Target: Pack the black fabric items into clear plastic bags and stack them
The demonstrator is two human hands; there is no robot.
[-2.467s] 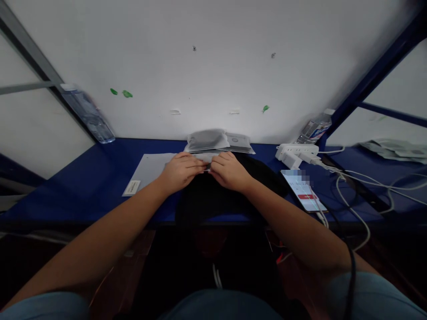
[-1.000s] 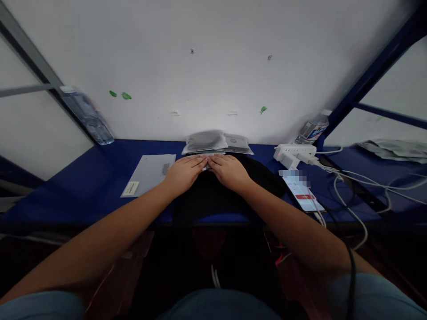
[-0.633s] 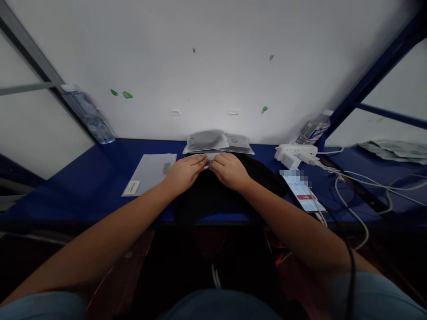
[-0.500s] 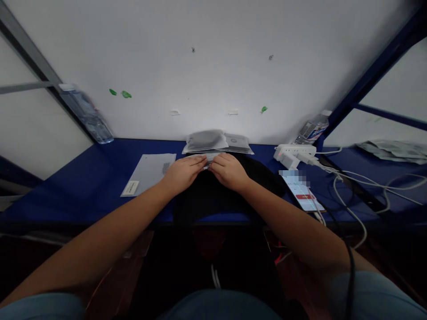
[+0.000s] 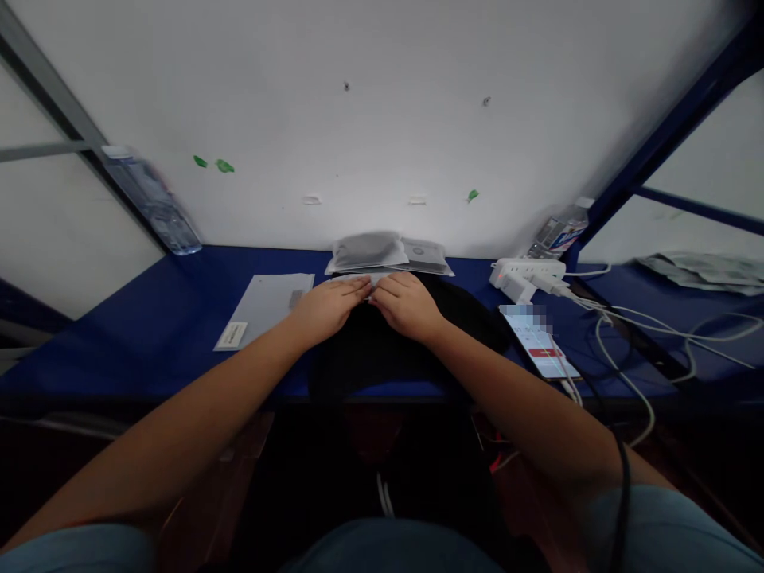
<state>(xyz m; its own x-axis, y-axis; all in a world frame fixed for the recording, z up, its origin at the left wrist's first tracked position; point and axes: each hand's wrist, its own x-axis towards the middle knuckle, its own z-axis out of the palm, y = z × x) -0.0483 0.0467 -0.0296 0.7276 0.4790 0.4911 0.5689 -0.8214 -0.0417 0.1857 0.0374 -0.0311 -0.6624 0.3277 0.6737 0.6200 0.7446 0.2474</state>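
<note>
A thin pale slip (image 5: 365,279) (paper or film, too small and hidden to tell which) lay at the middle of the surface (image 5: 149,334), just under the fingertips (image 5: 360,286) of both hands. The left hand (image 5: 327,310) reached in from 7 o'clock and the right hand (image 5: 407,306) from 5 o'clock, each grip curled down and inward, pressed toward the other with the fingertips almost touching. Whether they pinched the slip or only held it flat could not be told. Held so close and low, it looked like small, careful work on a single spot.

Under the wrists lay a black cloth (image 5: 382,358), apparently there as a soft pad. At 12 o'clock, right behind the slip, sat a grey pouch (image 5: 365,251) and a flat packet (image 5: 425,256), both within easy reach. At 9 o'clock lay a white envelope (image 5: 263,306) with a small label (image 5: 232,335) near its corner. At 3 o'clock a phone (image 5: 537,342) lay screen up with a white cable (image 5: 570,390) at its foot — seemingly charging from the power strip (image 5: 525,272) at 2 o'clock. A plastic bottle (image 5: 152,211) stood at 10 o'clock and a second bottle (image 5: 559,232) at 2 o'clock, both by the white wall (image 5: 382,119).
</note>
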